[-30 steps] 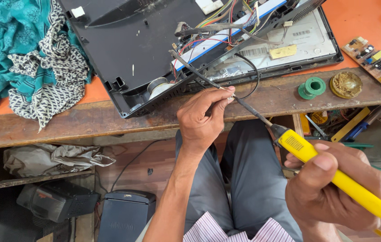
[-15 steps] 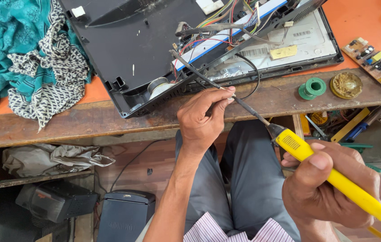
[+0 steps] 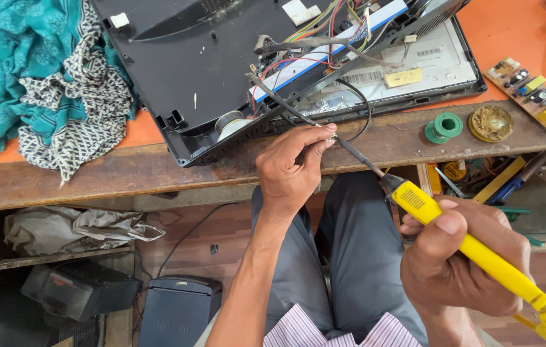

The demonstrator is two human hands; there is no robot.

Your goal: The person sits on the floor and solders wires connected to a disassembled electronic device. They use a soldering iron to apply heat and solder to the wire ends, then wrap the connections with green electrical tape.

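Observation:
My right hand (image 3: 462,257) grips a yellow-handled soldering iron (image 3: 472,247); its dark tip points up-left and meets a small piece pinched in my left hand (image 3: 292,168). My left hand's fingers are closed on a thin wire (image 3: 279,99) that leads up to the opened black device (image 3: 221,77) lying on the orange-topped bench. Inside the device I see a circuit board, coloured wires and a round speaker (image 3: 229,123) near its front edge.
A teal and patterned cloth (image 3: 48,83) lies at the left of the bench. A green solder spool (image 3: 444,127), a brown round tin (image 3: 490,123) and a small circuit board (image 3: 533,95) sit at right. Tools fill a tray (image 3: 498,183) below; black boxes stand on the floor.
My right hand with the soldering iron has shifted slightly left and up, toward my left hand. My left hand has stayed put.

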